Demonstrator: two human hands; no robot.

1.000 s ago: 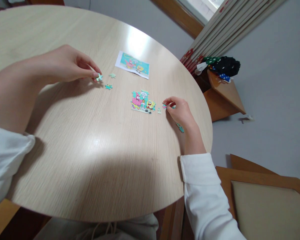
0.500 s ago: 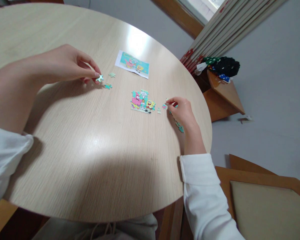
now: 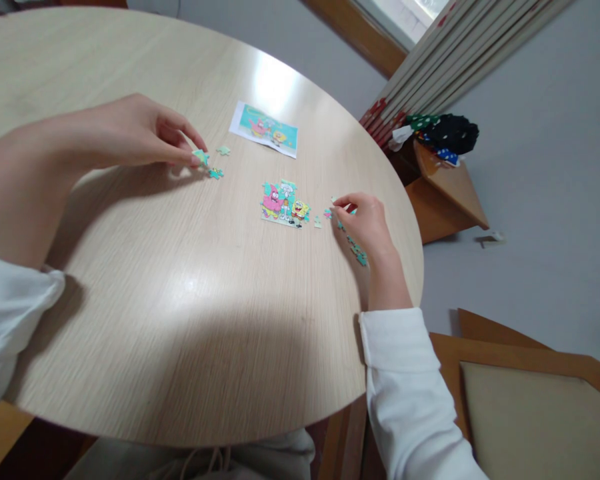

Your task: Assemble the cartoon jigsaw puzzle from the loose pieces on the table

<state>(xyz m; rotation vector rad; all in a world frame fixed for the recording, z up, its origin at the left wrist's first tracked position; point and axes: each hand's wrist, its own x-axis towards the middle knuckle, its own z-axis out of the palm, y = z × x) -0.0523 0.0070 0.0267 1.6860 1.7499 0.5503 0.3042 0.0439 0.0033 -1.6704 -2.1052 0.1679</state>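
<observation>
My left hand [image 3: 140, 130] pinches a pale green jigsaw puzzle piece [image 3: 201, 158] between thumb and fingertips, just above the table. Close by lie two loose pieces, a pale green one [image 3: 223, 151] and a teal one [image 3: 217, 173]. My right hand [image 3: 364, 217] rests low with thumb and forefinger pinched together; what they hold, if anything, is too small to tell. Beside those fingertips are a pink piece [image 3: 328, 214] and a small green piece [image 3: 318, 222]. Between the hands lies a partly joined cartoon puzzle [image 3: 284, 205] with three figures.
A printed picture sheet [image 3: 265, 129] lies beyond the puzzle. Several teal pieces [image 3: 359, 252] trail partly behind my right wrist. The round wooden table [image 3: 205, 347] curves off to the right, near a chair [image 3: 535, 413] and a small wooden stand [image 3: 445, 200] with cloth on it.
The piece in my left fingers has turned to show more of its teal face, and the hand has shifted slightly right. My right hand is nearly still.
</observation>
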